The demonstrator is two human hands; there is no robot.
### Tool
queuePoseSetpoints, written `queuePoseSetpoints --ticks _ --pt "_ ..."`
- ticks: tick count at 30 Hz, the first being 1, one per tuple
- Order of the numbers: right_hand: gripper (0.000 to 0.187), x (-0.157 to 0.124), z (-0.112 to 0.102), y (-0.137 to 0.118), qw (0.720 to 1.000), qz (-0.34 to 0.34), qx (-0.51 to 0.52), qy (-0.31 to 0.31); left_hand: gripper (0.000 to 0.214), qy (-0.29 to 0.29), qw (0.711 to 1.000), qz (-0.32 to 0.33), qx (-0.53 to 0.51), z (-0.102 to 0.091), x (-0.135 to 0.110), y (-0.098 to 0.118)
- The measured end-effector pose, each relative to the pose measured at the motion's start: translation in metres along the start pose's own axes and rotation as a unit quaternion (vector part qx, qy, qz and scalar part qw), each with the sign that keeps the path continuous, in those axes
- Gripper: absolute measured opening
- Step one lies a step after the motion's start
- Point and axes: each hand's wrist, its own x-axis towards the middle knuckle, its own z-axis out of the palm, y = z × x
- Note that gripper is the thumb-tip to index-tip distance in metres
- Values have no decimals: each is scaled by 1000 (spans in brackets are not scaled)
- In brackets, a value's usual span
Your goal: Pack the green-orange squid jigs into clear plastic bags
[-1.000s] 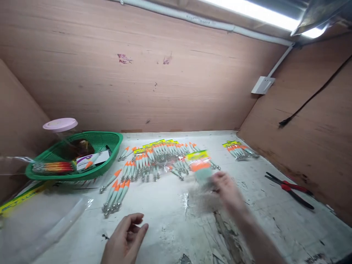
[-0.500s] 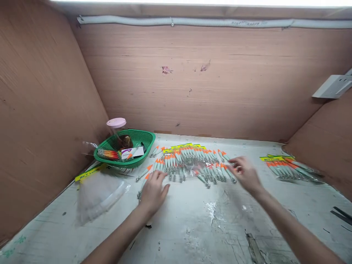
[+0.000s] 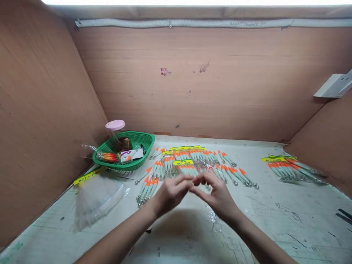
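Note:
In the middle of the table my left hand [image 3: 174, 192] and my right hand [image 3: 216, 192] meet at the fingertips. Both have curled fingers, and what lies between them, if anything, is too small to make out. Just beyond my left fingers is a clear bag of squid jigs [image 3: 187, 169] with a yellow header, its lower end hidden by my hands. More bagged squid jigs [image 3: 194, 153], pale green with orange ends and metal hook crowns, lie behind it. Loose squid jigs lie on both sides: a cluster [image 3: 148, 189] left of my hands and a slanted row [image 3: 242, 176] on the right.
Empty clear bags with a yellow header [image 3: 96, 198] fan out at the left. Behind them stands a green basket [image 3: 150, 141] holding a pink-lidded jar [image 3: 115, 125] and packets. Further bagged squid jigs [image 3: 283, 169] lie far right. Brown board walls [image 3: 176, 88] enclose the table.
Both hands have come together at the centre, my right one leaving the jigs at the right. A yellow-headed bag now shows in front of the pile. Loose jigs at the right reach further out.

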Motion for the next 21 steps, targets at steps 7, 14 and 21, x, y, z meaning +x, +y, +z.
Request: queuePoseSetpoints --ticks 7,14,21 --pt "9 -95 26 -27 984 26 82 -159 16 -5 994 53 -92 34 -102 33" --pt "9 -135 61 -25 974 80 85 -192 17 -3 998 50 -35 48 -132 37" --pt "20 -123 27 -29 934 153 232 -225 17 -15 995 85 -44 47 -133 36"
